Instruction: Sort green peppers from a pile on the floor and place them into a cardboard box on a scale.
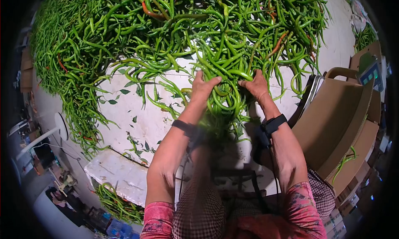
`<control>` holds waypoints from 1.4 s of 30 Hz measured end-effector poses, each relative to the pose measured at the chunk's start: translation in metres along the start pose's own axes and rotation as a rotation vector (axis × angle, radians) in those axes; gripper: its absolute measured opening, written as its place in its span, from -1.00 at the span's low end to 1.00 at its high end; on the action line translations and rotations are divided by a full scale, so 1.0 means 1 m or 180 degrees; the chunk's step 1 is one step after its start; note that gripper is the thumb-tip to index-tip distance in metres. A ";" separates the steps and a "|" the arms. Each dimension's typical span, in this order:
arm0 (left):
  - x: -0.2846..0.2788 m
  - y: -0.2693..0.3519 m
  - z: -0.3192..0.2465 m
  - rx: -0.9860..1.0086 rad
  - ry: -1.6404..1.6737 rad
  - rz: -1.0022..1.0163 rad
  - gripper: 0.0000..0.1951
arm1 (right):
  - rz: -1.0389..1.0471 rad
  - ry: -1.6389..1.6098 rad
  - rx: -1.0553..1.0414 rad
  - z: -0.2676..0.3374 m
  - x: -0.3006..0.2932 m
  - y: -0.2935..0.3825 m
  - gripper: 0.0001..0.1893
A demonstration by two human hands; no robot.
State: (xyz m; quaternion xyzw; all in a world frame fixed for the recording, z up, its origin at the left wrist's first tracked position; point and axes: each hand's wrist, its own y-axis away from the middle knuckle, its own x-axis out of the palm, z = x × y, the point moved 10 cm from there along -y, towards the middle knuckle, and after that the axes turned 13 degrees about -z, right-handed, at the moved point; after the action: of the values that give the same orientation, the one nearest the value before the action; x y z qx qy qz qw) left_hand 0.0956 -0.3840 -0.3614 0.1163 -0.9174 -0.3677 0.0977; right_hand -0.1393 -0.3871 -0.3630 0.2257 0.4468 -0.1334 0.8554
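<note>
Long green chili peppers (124, 27) lie in a large heap across the floor in front of me, with a few red ones such as a red chili pepper (151, 13) among them. My left hand (202, 86) and my right hand (257, 84) press in from both sides on a bunch of green chili peppers (229, 67), thumbs on top. Some of the bunch hangs down between my wrists. The fingers of both hands are mostly hidden under the peppers. Each wrist wears a black strap.
At the right stands an open cardboard box (327, 101), near a scale display (371, 78). A white foam box lid (121, 173) lies at the lower left, beside more peppers. Loose leaves (124, 91) dot the pale floor. A white round-ended pole (59, 126) is at the left.
</note>
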 end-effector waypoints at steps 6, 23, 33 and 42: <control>0.008 0.003 -0.039 0.1714 -0.1079 -0.0029 -0.37 | 0.1683 -0.1789 0.0776 0.021 0.026 0.024 -0.59; -0.006 0.061 -0.016 0.0205 0.0446 0.0376 -0.35 | 0.2230 -0.2587 0.0471 0.078 -0.003 0.107 -0.21; -0.047 0.043 0.021 0.0341 -0.0174 -0.0383 -0.50 | -0.0794 -0.1891 -0.0449 0.083 -0.091 0.050 -0.73; -0.035 0.086 0.017 0.0681 -0.0022 -0.0001 -0.58 | 0.2471 -0.2437 -0.1514 0.233 -0.028 0.230 -0.70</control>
State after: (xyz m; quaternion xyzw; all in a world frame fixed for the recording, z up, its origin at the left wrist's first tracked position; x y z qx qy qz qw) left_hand 0.1125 -0.3025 -0.3174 0.1250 -0.9518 -0.2681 0.0815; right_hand 0.1077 -0.3054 -0.1627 0.1107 0.0090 0.2210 0.9689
